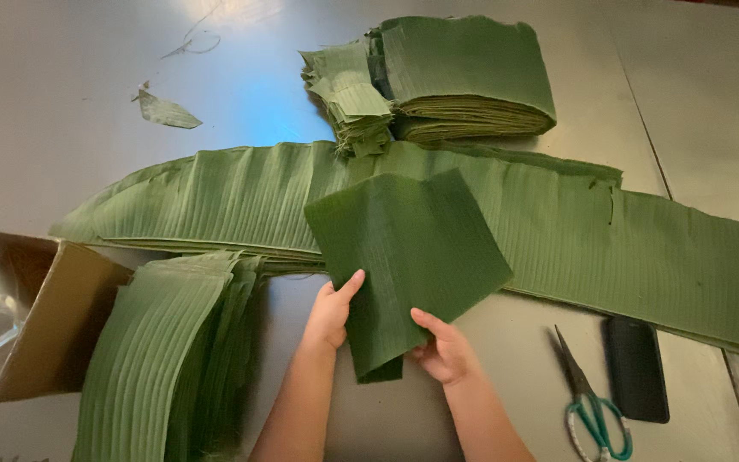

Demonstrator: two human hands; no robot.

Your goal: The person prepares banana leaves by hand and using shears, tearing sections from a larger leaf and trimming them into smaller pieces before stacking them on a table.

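Both hands on it now: left hand [329, 315] and right hand [444, 349] each pinch the lower edge of a cut banana leaf square [408, 257], lifted over the long leaf strips [558, 222] on the steel table [62, 103]. Best kept flat and taut, grain aligned, so it won't split. Scissors [594, 409] and a dark phone [635, 368] lie right. The cut pile [464, 81] looks folded, possibly; the cardboard box [40, 325] contents are unclear.
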